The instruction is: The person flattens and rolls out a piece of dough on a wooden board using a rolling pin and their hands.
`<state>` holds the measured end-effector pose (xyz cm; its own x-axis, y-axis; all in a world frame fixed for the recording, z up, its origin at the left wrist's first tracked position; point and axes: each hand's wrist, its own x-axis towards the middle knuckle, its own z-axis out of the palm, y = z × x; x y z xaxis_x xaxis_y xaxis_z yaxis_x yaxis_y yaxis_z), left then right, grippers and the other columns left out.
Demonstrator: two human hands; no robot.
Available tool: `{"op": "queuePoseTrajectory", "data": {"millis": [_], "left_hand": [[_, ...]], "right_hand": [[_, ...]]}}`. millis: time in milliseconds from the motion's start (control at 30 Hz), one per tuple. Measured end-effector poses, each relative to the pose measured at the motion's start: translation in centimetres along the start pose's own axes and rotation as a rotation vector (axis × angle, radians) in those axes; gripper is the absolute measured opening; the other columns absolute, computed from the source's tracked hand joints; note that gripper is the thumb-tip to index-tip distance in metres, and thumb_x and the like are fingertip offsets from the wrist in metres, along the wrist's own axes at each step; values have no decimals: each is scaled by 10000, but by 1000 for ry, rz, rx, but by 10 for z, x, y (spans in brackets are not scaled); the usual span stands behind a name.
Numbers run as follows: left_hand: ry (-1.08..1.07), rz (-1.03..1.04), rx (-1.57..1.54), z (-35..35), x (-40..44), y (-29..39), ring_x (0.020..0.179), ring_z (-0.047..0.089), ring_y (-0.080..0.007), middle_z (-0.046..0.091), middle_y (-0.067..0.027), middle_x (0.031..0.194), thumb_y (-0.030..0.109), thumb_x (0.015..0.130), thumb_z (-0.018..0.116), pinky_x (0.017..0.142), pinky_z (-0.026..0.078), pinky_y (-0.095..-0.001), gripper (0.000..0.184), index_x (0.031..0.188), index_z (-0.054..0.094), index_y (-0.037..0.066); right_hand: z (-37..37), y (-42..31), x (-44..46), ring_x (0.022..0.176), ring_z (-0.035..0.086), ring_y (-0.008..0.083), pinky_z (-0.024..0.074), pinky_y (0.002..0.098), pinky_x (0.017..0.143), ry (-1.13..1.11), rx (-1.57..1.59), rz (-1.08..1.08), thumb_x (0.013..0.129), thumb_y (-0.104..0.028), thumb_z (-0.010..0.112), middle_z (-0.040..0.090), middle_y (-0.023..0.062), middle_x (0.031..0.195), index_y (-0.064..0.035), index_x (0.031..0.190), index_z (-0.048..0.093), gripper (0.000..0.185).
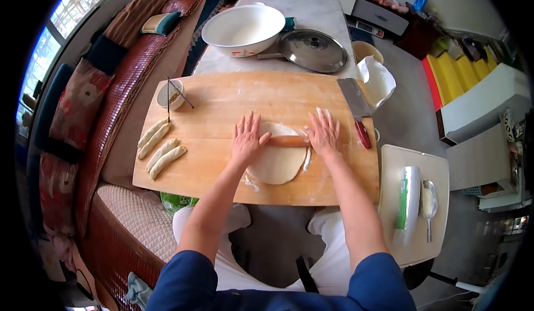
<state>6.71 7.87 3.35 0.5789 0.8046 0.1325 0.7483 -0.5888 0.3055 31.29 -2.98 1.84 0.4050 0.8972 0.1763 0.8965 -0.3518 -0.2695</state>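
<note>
A wooden rolling pin (288, 141) lies across a flat, round sheet of dough (276, 166) on the wooden board (206, 110). My left hand (248, 138) rests its palm over the pin's left end, fingers stretched out and spread. Over the right end lies my right hand (324, 132), likewise flat with spread fingers. Both palms hide the ends of the pin. White flour dusts the board around the dough's lower and right edges. Several twisted dough strips (166, 159) lie at the board's left side.
A small bowl (170, 95) with chopsticks stands at the board's upper left. To the right lies a cleaver (356, 102) with a red handle. Behind are a large white basin (243, 30) and a pan lid (313, 49). A stool (414, 200) at right holds a film roll (409, 202) and a scoop (429, 202).
</note>
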Motion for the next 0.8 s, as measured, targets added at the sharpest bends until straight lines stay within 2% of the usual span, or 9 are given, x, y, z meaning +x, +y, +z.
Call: {"op": "queuePoseTrajectory", "data": {"millis": [67, 167, 300, 400, 500, 600, 633, 733, 800], "left_hand": [[16, -48, 7, 7, 25, -2, 1515, 212, -340, 254, -105, 1645, 489, 997, 477, 1223, 172, -521, 679, 1555, 323, 135], [35, -142, -22, 12, 59, -1, 1514, 219, -336, 256, -99, 1645, 504, 1006, 452, 1223, 175, -518, 664, 1554, 333, 148], [35, -155, 37, 13, 66, 1, 1513, 222, -335, 250, -83, 1650, 507, 1006, 454, 1221, 178, -521, 661, 1557, 333, 163], [76, -47, 89, 17, 36, 8, 1504, 247, -332, 275, -72, 1642, 562, 990, 452, 1222, 182, -508, 681, 1544, 372, 174], [39, -16, 36, 8, -11, 26, 1496, 259, -338, 291, -83, 1633, 542, 978, 492, 1211, 210, -504, 688, 1540, 377, 162], [31, 41, 0, -3, -58, 41, 1496, 246, -364, 279, -96, 1631, 467, 966, 543, 1200, 218, -530, 671, 1534, 368, 155], [31, 61, 1, 0, -74, 44, 1495, 248, -364, 280, -98, 1629, 464, 963, 548, 1201, 216, -531, 671, 1530, 372, 152], [16, 69, 14, 0, -107, 51, 1494, 252, -360, 286, -100, 1627, 454, 974, 533, 1206, 202, -527, 662, 1528, 373, 129], [14, 27, -7, 0, -112, 54, 1493, 256, -351, 303, -103, 1621, 457, 979, 527, 1210, 197, -515, 667, 1531, 369, 118]], "right_hand": [[2, 3, 32, 1513, 217, 303, 163, 627, 1193, 15, 25, -20, 961, -485, 556, 339, 53, 1604, -248, 1478, 456, 578], [12, 9, 73, 1509, 222, 311, 174, 646, 1180, 29, 53, -33, 962, -501, 554, 350, 58, 1595, -251, 1476, 454, 581], [23, 16, 73, 1508, 225, 312, 172, 650, 1177, 18, 90, -37, 964, -521, 546, 340, 69, 1602, -257, 1497, 430, 606], [17, 23, 42, 1500, 243, 319, 181, 623, 1178, 0, 77, -64, 970, -527, 531, 344, 77, 1601, -245, 1509, 420, 618], [2, 31, 0, 1477, 286, 332, 221, 576, 1160, -4, 25, -137, 975, -530, 508, 374, 85, 1584, -204, 1507, 428, 629], [-2, 37, -44, 1457, 316, 313, 248, 564, 1156, 24, 56, -211, 952, -487, 568, 363, 73, 1588, -212, 1507, 420, 637], [-9, 35, -63, 1390, 385, 300, 313, 561, 1091, 100, 66, -243, 927, -458, 613, 430, 71, 1524, -195, 1470, 462, 622], [-38, 24, -104, 1269, 486, 286, 356, 523, 1041, -71, 125, -220, 904, -374, 669, 565, 73, 1351, -156, 1356, 569, 512], [-50, 23, -118, 1153, 547, 289, 398, 494, 985, -44, 174, -246, 887, -308, 694, 622, 80, 1201, -129, 1259, 616, 420]]}}
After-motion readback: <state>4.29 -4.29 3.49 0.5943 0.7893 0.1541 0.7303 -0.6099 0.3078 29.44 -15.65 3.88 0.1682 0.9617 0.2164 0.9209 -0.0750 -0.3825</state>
